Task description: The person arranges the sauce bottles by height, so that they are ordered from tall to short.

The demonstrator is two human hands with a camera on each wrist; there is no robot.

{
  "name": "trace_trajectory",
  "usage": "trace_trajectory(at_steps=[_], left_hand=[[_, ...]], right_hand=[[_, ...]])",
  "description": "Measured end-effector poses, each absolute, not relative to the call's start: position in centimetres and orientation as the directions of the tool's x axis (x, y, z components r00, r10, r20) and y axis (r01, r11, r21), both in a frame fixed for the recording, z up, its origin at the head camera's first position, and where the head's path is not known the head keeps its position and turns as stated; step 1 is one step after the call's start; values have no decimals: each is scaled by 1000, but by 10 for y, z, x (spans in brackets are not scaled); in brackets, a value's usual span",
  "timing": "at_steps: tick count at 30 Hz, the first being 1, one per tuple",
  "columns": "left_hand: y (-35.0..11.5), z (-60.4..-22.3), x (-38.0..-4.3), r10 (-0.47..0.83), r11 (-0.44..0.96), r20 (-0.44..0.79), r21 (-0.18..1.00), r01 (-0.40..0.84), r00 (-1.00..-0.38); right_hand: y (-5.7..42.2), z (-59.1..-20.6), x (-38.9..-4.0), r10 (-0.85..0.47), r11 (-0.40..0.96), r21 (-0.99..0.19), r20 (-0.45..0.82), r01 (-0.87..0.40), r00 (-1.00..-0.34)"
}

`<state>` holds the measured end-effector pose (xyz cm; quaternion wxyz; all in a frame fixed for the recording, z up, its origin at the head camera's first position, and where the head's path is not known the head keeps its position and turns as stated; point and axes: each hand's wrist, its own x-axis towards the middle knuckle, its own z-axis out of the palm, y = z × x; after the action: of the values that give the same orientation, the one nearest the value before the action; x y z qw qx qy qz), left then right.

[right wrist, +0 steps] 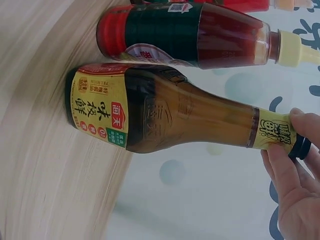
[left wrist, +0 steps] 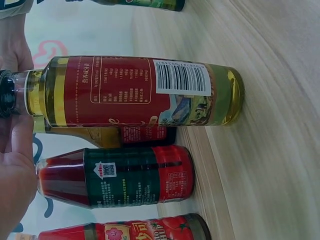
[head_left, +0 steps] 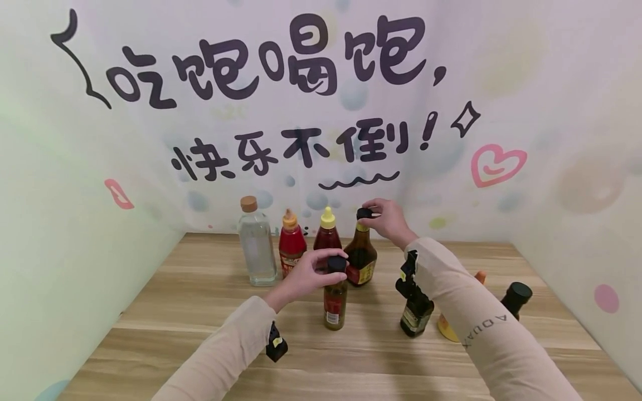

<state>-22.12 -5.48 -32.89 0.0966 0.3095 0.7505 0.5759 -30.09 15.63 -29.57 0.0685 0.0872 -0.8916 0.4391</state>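
My left hand [head_left: 308,272] grips a slim oil bottle [head_left: 333,305] by its black cap and neck. Yellow oil and a red label with a barcode show on that oil bottle in the left wrist view, and it is upright, close over the table. Farther back, my right hand [head_left: 392,221] pinches the dark cap and neck of a brown soy sauce bottle [right wrist: 165,110] with thumb and fingers. That bottle has a yellow label and stands upright at the back. Just left of it is a dark red sauce bottle [head_left: 327,238] with a yellow nozzle cap.
A red ketchup bottle [head_left: 292,245] and a clear bottle [head_left: 257,245] with an orange-brown cap continue the back row leftward. On the right stand a small dark bottle [head_left: 416,317], a yellow-based bottle [head_left: 448,328] and a black-capped bottle [head_left: 519,292], partly behind my right sleeve. A printed cloth wall [head_left: 301,195] backs the wooden table [head_left: 200,289].
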Motion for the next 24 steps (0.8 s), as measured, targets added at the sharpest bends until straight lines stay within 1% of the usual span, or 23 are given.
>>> trace_trajectory(at_steps=[5, 13, 17, 21, 24], left_hand=[[-55, -331, -222, 577, 135, 214, 927, 350, -789], [-55, -333, -223, 578, 120, 220, 930, 349, -786], [-55, -334, -223, 576, 120, 223, 928, 352, -786], [-55, -333, -224, 572, 126, 224, 927, 354, -789], [-55, -333, -224, 570, 131, 223, 925, 355, -791]], right_hand=[[157, -294, -299, -114, 615, -759, 184, -215, -976], [160, -290, -295, -162, 624, -757, 113, -191, -980], [159, -287, -290, -199, 623, -757, 93, -199, -976], [161, -278, -282, -234, 621, -752, 93, -222, -968], [164, -272, -273, -254, 637, -725, 124, -262, -959]])
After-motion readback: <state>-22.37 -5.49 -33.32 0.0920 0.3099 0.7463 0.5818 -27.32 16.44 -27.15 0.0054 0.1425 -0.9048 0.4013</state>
